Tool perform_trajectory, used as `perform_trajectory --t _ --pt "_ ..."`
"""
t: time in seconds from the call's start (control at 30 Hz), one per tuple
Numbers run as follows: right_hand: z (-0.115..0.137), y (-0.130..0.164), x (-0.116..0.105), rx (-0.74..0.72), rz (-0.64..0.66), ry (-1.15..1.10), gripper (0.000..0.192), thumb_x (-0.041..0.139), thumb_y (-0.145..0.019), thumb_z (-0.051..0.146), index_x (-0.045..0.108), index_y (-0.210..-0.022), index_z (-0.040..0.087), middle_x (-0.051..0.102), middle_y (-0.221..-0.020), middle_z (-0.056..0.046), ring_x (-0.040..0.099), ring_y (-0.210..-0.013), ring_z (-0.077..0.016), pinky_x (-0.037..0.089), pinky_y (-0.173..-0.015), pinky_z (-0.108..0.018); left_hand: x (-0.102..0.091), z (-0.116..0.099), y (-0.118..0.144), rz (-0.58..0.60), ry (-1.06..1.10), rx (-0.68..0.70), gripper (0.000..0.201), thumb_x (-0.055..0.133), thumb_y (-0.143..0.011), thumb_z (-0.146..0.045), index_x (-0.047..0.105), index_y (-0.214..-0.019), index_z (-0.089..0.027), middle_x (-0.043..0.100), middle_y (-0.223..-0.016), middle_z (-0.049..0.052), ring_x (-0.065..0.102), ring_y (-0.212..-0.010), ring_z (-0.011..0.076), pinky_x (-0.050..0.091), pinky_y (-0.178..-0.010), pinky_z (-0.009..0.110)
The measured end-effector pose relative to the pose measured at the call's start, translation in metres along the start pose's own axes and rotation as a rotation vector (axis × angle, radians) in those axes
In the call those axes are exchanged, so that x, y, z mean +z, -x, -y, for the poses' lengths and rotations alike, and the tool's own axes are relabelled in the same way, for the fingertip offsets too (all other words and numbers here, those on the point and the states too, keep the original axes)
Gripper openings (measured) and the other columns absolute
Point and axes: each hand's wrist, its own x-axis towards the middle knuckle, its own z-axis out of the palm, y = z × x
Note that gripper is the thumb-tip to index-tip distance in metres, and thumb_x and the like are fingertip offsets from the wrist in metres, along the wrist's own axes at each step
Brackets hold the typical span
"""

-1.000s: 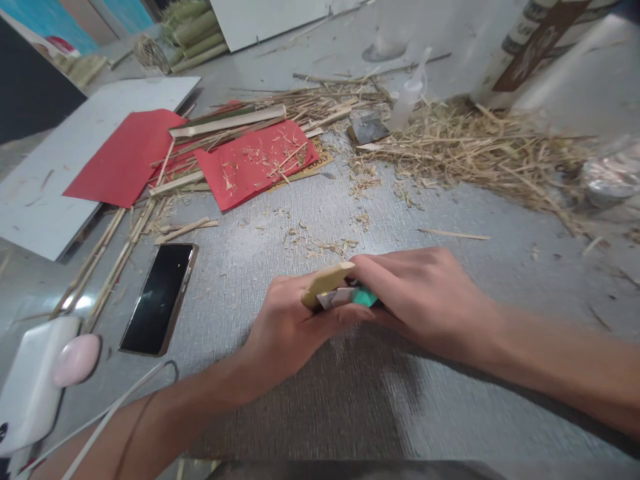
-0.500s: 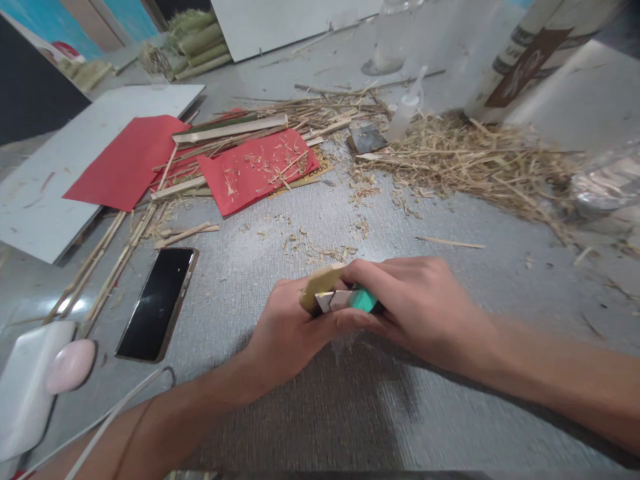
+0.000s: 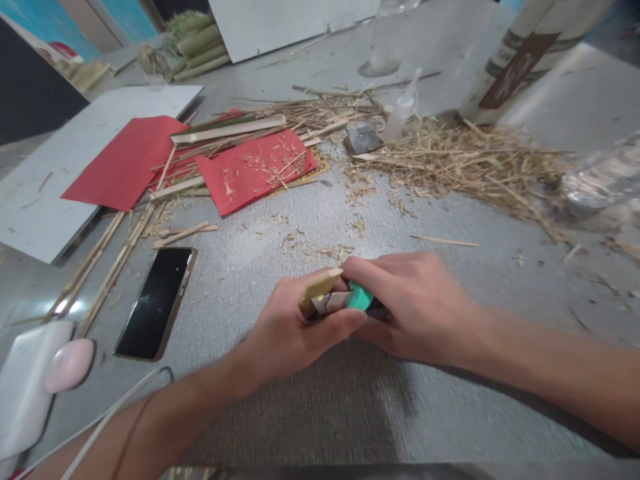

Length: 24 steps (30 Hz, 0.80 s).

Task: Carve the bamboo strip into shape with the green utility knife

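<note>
Close together above the table's near part, both my hands are closed. My left hand (image 3: 295, 317) grips a short, flat piece of bamboo (image 3: 319, 287), pale at its tip. My right hand (image 3: 417, 300) is wrapped round a utility knife (image 3: 361, 297) with a green and black handle. Its grey blade (image 3: 333, 302) lies against or just beside the bamboo; exact contact is hard to see. My left thumb rests by the knife's green part. Fingers hide most of the handle and the bamboo's lower end.
A phone (image 3: 156, 303) lies left of my hands, near a pink rounded case (image 3: 70, 365) and a white cable (image 3: 113, 417). Red paper (image 3: 250, 177), bamboo strips (image 3: 113, 267) and a heap of shavings (image 3: 465, 157) lie beyond. A small dropper bottle (image 3: 401, 113) stands behind.
My right hand has shifted slightly left, and the knife's green part has turned a little. The left thumb now shows more clearly beside it. Both holds stay the same.
</note>
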Motion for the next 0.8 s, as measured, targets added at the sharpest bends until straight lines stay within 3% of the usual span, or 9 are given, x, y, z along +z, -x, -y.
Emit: perform_trajectory --t 0.13,0.37,0.53,0.67,0.8 --pt "-0.0015 -0.0021 -0.0022 -0.004 0.005 0.01 0.036 0.042 -0.11 0.055 0.059 -0.104 0.024 0.063 -0.07 0.001 0.055 -0.06 -0.0172 0.019 -0.055 -0.03 -0.0016 -0.0018 -0.0014 -0.018 -0.034 0.001 0.03 0.073 -0.1 -0.039 0.056 -0.083 -0.021 0.047 -0.069 -0.006 0.04 -0.061 0.0093 0.035 -0.057 0.024" --pt "-0.0032 -0.0052 -0.0052 -0.031 0.014 0.066 0.035 0.039 -0.111 0.049 0.06 -0.104 0.023 0.066 -0.072 -0.001 0.055 -0.06 -0.0171 0.021 -0.056 -0.03 -0.0004 0.001 -0.0024 -0.038 0.113 -0.162 0.044 0.079 -0.096 -0.043 0.051 -0.07 -0.02 0.045 -0.057 -0.008 0.037 -0.051 0.0073 0.031 -0.049 0.023" --pt "-0.0015 -0.0036 -0.0049 -0.019 -0.005 0.078 0.044 0.033 -0.114 0.054 0.062 -0.105 0.022 0.069 -0.074 -0.002 0.057 -0.061 -0.0173 0.023 -0.056 -0.03 0.0009 0.0045 -0.0005 -0.048 0.173 -0.235 0.043 0.079 -0.095 -0.046 0.052 -0.072 -0.021 0.042 -0.056 -0.009 0.034 -0.049 0.0074 0.029 -0.046 0.024" --pt "-0.0007 -0.0023 -0.0036 -0.016 -0.017 0.036 0.048 0.031 -0.114 0.059 0.062 -0.109 0.023 0.069 -0.073 -0.001 0.059 -0.06 -0.0175 0.023 -0.055 -0.03 -0.0003 0.0021 -0.0024 -0.05 0.082 -0.137 0.045 0.08 -0.094 -0.046 0.051 -0.07 -0.021 0.043 -0.058 -0.007 0.036 -0.053 0.009 0.033 -0.051 0.025" --pt "-0.0018 -0.0016 -0.002 -0.028 0.003 0.017 0.036 0.043 -0.11 0.055 0.06 -0.105 0.024 0.065 -0.069 0.001 0.058 -0.057 -0.0174 0.021 -0.055 -0.031 -0.0014 -0.0012 -0.0042 -0.024 -0.042 -0.034 0.039 0.077 -0.095 -0.044 0.055 -0.072 -0.021 0.05 -0.063 -0.005 0.041 -0.059 0.0113 0.037 -0.055 0.026"
